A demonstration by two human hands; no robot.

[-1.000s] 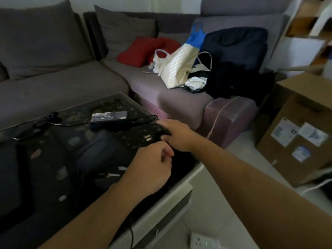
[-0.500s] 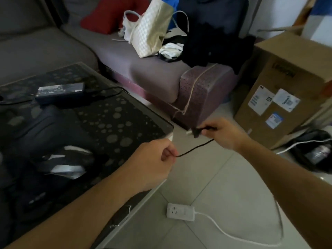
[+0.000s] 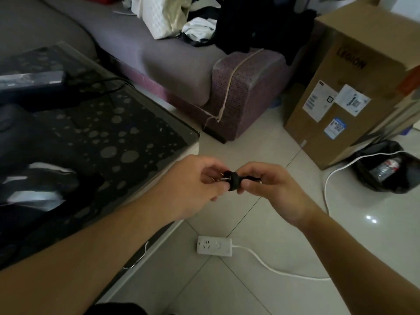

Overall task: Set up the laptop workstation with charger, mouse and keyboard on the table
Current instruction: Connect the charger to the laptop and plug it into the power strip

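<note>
A home living room is shown. A grey sofa (image 3: 159, 57) is piled with clothes (image 3: 200, 30) and a bag (image 3: 163, 17). A glass-topped coffee table (image 3: 127, 142) is placed before it on a tiled floor (image 3: 261, 296), near a cardboard box (image 3: 354, 87) and a white power strip (image 3: 214, 246).

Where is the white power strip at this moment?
In the head view the white power strip lies flat on the tiled floor, low and centre, just right of the dark glass-topped table and below both hands holding the black plug.
</note>
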